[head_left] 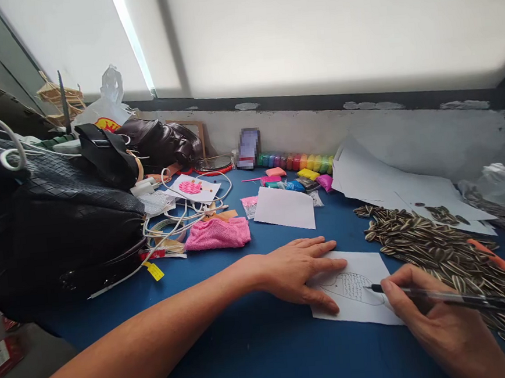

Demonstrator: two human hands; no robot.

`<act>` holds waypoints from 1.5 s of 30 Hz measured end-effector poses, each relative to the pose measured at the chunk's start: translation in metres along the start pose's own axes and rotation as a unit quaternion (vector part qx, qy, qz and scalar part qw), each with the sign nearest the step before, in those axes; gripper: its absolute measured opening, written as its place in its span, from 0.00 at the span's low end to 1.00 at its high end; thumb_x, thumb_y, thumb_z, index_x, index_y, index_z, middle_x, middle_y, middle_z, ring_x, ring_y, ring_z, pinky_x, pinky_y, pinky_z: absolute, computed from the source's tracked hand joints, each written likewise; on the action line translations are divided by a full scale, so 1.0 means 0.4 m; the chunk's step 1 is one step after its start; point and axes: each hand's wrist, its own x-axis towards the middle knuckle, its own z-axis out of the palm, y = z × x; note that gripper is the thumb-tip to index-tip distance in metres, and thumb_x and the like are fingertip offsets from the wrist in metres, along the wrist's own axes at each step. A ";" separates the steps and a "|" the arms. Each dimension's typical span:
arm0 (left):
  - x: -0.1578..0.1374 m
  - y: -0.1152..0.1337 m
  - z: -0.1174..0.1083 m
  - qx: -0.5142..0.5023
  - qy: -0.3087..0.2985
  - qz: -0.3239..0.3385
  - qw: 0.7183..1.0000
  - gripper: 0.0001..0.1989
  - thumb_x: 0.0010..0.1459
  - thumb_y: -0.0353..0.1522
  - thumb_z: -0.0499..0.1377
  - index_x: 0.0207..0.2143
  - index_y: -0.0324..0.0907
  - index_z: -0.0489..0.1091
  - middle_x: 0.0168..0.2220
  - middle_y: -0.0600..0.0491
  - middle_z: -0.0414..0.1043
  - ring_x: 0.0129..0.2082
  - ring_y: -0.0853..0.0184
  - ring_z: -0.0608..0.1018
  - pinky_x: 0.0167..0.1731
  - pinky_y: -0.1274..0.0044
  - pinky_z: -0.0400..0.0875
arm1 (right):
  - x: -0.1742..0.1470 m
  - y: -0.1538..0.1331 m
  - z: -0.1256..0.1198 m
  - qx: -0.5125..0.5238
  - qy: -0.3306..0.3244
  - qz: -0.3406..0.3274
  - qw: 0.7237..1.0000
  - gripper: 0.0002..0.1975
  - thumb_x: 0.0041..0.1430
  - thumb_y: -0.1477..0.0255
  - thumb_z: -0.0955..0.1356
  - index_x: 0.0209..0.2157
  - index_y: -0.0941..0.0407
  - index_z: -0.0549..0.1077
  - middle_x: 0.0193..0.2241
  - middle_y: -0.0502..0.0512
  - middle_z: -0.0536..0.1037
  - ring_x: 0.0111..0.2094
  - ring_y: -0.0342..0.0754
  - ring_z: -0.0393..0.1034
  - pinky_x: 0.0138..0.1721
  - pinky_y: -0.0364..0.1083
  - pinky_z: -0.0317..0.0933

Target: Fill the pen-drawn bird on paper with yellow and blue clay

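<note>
Keeping the rectangular white paper drawing (pixel 354 289) from sliding is probably why it's pressed onto the blue worktop (pixel 246 329) by the flat, splayed left hand (pixel 300 269); the slim black-and-clear pen (pixel 457 297) is pinched near its tip by the right hand (pixel 444 325), for control I'd guess.

I can't read the phone (pixel 248 148) at upper middle; its screen is pixelated. Marks on the yellow tag (pixel 155 271), left of centre, are too small for me. The left hand (pixel 291 270) hides part of the drawing sheet's (pixel 358 314) left side, the right hand (pixel 447 325) part of its right. The frame's left edge crops the black bag (pixel 64 239).
</note>
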 end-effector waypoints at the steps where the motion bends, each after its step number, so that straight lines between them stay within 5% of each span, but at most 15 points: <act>1: 0.000 0.000 0.000 0.001 0.000 0.000 1.000 0.39 0.58 0.49 0.57 0.67 0.42 0.51 0.70 0.42 0.37 0.70 0.57 0.40 0.66 0.66 0.39 | 0.001 0.002 0.000 0.000 0.000 -0.003 1.000 0.15 0.59 0.60 0.62 0.22 0.51 0.66 0.17 0.46 0.64 0.19 0.45 0.59 0.21 0.45 0.52; 45: 0.003 -0.007 0.005 0.005 0.003 0.008 1.000 0.40 0.59 0.51 0.56 0.66 0.42 0.51 0.70 0.44 0.37 0.70 0.58 0.39 0.66 0.66 0.39 | 0.006 0.015 -0.002 0.000 -0.005 -0.023 1.000 0.15 0.57 0.62 0.63 0.19 0.51 0.64 0.16 0.47 0.64 0.18 0.44 0.59 0.19 0.43 0.53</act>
